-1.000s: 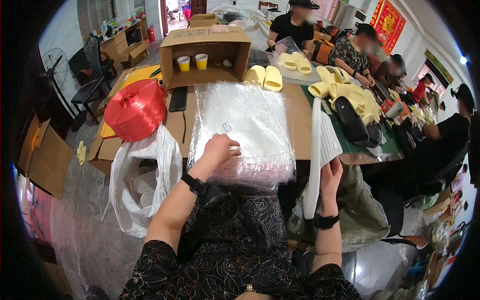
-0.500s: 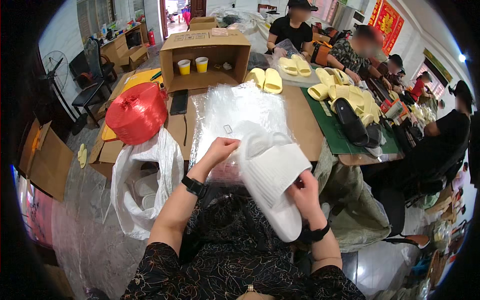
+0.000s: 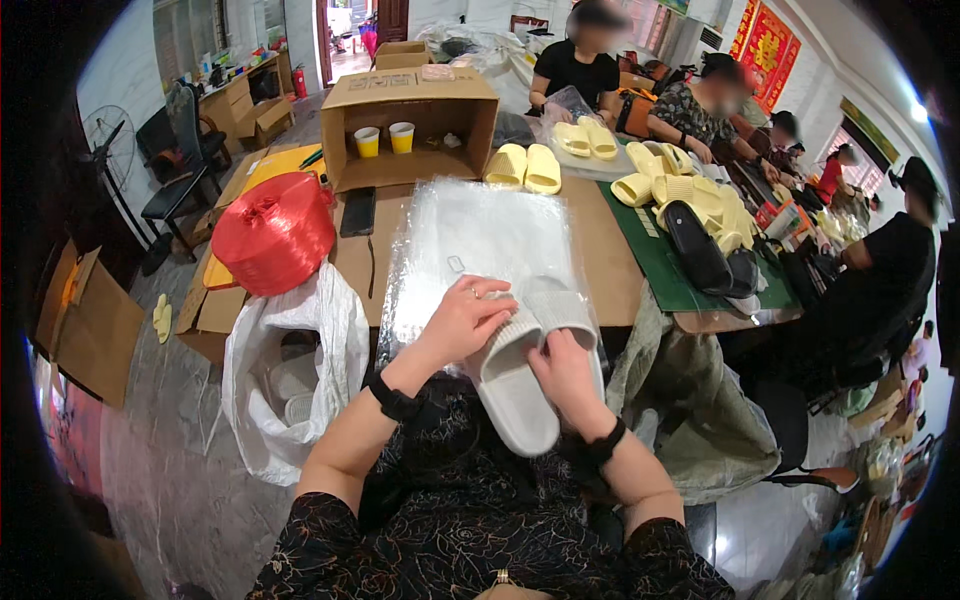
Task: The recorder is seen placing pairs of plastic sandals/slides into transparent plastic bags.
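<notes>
The left hand (image 3: 473, 322) is closing partway over the strap of the nearer of two white slippers (image 3: 523, 415), its fingers bending across the top. The right hand (image 3: 564, 372) is also grasping the pair, its fingers curling in where the two slippers are meeting; which one it is pinching cannot be told. The slippers are lying side by side over the near edge of a stack of clear bags (image 3: 490, 225), heels pointing toward the person.

Behind the bag stack, a cardboard box (image 3: 410, 86) is lying with its open side facing the person, holding a left cup (image 3: 367, 144) and a right cup (image 3: 402, 138), both yellow and white. Left of the bag stack, a white sack (image 3: 243, 385) is gaping open, with pale footwear (image 3: 293, 378) showing inside. To the right of the stack, a green-grey sack (image 3: 715, 435) is hanging; its contents cannot be made out.

The box is bearing dark printed marks on top, and the bag stack is showing a small outlined mark (image 3: 456, 264). Far behind the stack to the right, a red banner (image 3: 768, 52) is carrying gold characters.
</notes>
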Motion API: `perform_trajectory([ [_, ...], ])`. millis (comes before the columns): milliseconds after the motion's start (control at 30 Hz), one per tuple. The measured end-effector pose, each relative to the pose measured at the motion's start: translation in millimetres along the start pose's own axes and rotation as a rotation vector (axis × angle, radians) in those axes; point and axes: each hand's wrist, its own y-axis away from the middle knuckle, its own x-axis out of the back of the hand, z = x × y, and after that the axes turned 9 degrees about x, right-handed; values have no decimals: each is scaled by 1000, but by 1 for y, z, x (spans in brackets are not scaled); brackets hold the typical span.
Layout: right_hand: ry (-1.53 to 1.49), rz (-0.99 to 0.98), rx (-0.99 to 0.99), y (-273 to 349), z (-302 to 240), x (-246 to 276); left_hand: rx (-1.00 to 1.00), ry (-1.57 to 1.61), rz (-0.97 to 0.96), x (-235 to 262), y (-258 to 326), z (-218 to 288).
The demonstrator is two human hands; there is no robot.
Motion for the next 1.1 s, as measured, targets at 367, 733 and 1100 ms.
perform_trajectory([
  [367, 2, 277, 64, -122, 32, -86, -36, 163, -127, 36, 15, 8],
  [733, -114, 45, 377, -50, -2, -66, 453, 340, -179, 59, 23, -43],
  [1100, -345, 295, -39, -83, 108, 0, 763, -292, -11, -20, -77, -48],
])
